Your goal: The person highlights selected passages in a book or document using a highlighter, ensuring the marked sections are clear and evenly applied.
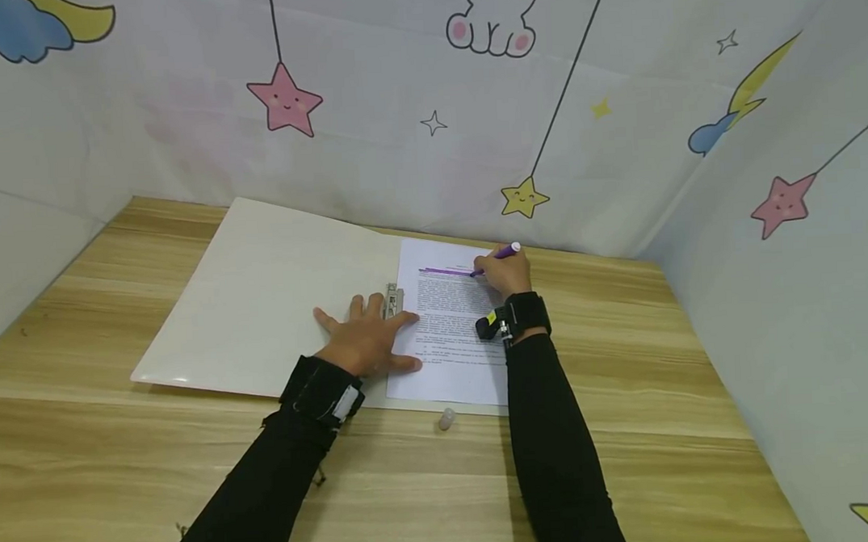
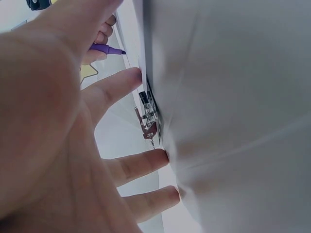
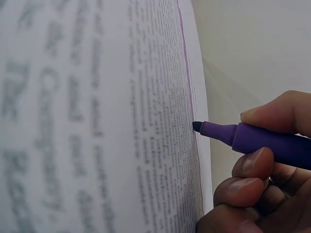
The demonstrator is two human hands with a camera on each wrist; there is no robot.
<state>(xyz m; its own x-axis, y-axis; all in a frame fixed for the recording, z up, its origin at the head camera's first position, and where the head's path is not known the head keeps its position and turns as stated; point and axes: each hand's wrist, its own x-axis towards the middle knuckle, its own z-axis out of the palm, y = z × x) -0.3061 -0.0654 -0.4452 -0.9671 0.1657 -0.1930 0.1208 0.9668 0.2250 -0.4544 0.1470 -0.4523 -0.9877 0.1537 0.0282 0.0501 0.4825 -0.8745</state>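
A purple highlighter (image 3: 272,144) is pinched between the thumb and fingers of my right hand (image 1: 508,272). Its dark chisel tip touches the printed sheet (image 1: 453,383) close to a purple line (image 1: 444,271) near the top of the text. My left hand (image 1: 368,343) lies with fingers spread across the open white folder (image 1: 274,270) and the left edge of the sheet. Between its fingers shows the folder's metal clip (image 2: 148,116). The left wrist view has the fingertips pressing on the white surface.
A small translucent cap (image 1: 447,418) lies on the wooden table (image 1: 414,482) just below the folder's lower edge. Behind and at the sides hang white cloth walls (image 1: 370,144) printed with stars, clouds and an animal figure.
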